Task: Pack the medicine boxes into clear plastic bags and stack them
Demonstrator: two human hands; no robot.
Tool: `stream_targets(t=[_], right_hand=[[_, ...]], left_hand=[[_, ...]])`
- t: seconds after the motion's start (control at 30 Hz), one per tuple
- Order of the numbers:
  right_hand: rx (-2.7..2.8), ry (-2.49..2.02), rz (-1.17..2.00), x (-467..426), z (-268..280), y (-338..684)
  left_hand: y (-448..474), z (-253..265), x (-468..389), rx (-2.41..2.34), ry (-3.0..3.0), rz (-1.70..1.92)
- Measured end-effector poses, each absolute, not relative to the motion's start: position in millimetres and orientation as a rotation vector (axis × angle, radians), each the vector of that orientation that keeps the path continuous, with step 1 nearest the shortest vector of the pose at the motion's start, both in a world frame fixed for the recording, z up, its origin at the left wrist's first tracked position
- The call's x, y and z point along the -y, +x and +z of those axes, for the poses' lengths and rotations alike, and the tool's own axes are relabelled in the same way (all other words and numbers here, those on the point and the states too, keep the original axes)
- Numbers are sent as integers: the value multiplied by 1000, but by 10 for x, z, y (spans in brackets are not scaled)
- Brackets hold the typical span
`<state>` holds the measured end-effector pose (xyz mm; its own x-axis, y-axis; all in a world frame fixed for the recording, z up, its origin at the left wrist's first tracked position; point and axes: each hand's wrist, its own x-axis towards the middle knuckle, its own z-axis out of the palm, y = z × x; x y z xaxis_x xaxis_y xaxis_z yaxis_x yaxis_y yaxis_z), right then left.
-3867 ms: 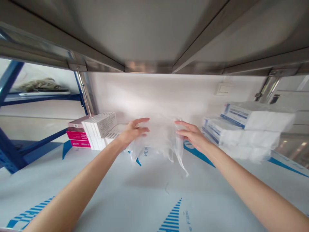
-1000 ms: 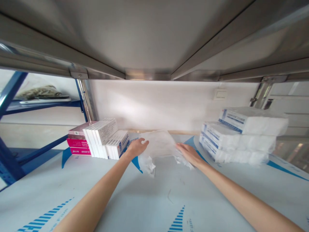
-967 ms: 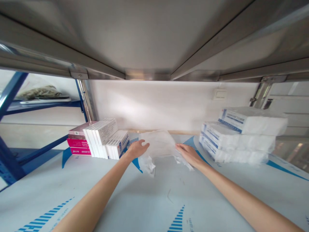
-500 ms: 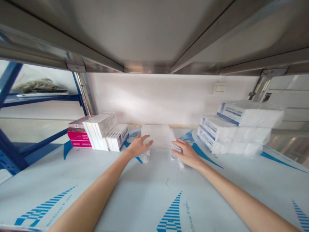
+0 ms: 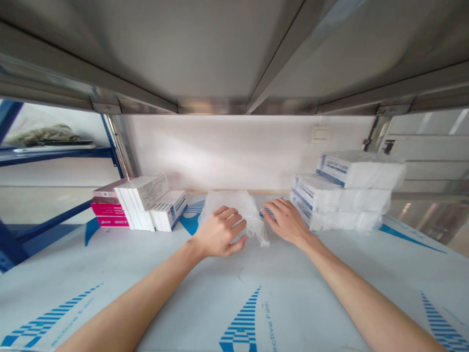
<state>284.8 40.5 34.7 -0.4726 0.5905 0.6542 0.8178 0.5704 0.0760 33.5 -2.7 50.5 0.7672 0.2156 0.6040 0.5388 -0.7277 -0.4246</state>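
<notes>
Plastic (image 5: 230,198) partly behind left hand (image 5: 221,232) (contact unclear), right hand (image 5: 287,221) just beside.

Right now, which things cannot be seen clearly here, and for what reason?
In the head view:
Near part of the plastic bag: hidden by the left hand.
Whether that hand touches the bag: its back hides the palm.
Print on the white boxes: blurred and too small.
Left forearm: cut off by the bottom edge.
</notes>
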Motion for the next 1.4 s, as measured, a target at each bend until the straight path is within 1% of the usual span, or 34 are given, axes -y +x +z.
stream_targets(t=[0.1, 0.2, 0.3, 0.4, 0.53, 0.63, 0.77, 0.9, 1.2, 1.3, 1.4], right_hand=[[2297, -1140, -703, -425, 397, 2843], [2230, -1185, -782, -441, 497, 2874], [1972, -1283, -898, -417, 640, 3014], [1708, -1495, -991, -363, 751, 3204], [1658, -1759, -939, -334, 796, 3346], [1668, -1708, -890, -370, 784, 3381], [1670, -1554, -929, -440, 738, 3478], [1649, -1536, -862, -470, 705, 3576], [1600, -1739, -634, -430, 747, 3499], [1652, -1664, -611, -425, 732, 3456], [1754, -1446, -605, -396, 732, 3379]], left_hand=[[398, 458, 64, 561, -2325, -630], [439, 450, 136, 511, -2336, -653], [480, 443, 197, 448, -2383, -670], [494, 429, 199, 446, -2407, -665], [483, 419, 165, 524, -2433, -643], [493, 408, 169, 556, -2466, -607], [529, 372, 196, 554, -2487, -610], [565, 340, 223, 531, -2498, -626], [699, 331, 284, 527, -2469, -711], [719, 347, 270, 594, -2444, -763], [695, 376, 260, 687, -2409, -810]])
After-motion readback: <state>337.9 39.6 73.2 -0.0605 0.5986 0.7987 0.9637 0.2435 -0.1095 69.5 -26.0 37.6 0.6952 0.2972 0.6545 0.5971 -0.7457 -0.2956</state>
